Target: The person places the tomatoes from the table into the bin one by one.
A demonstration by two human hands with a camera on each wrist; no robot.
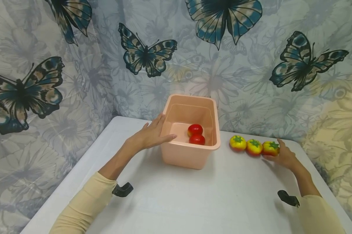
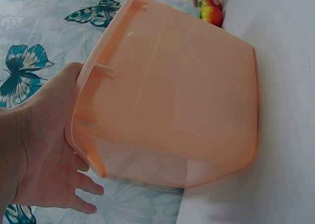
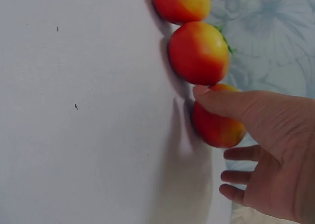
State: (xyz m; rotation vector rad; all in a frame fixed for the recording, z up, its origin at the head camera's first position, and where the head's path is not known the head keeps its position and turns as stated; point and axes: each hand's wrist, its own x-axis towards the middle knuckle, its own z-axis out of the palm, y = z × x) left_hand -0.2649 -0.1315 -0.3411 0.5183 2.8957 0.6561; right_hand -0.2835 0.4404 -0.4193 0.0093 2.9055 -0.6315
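Note:
A peach plastic bin (image 1: 182,154) stands on the white table, its open top facing me. My left hand (image 1: 149,134) rests at its left near corner, thumb over the near rim and fingers stretched along the left side. Inside the bin lie two red tomatoes (image 1: 197,139). To the right, three red-and-yellow tomatoes with green star-shaped tops sit in a touching row. My right hand (image 1: 284,157) has thumb and fingers around the rightmost tomato (image 1: 270,148). In the right wrist view, the thumb crosses that tomato (image 3: 216,125), with several fingers (image 3: 238,177) extended beyond it.
The left tomato (image 1: 237,143) and middle tomato (image 1: 254,147) of the row lie by the table's back edge. A butterfly-print cloth (image 1: 243,107) hangs behind the white table (image 1: 193,201) and down its left side. Dark straps' ends (image 1: 122,190) jut from both sleeves.

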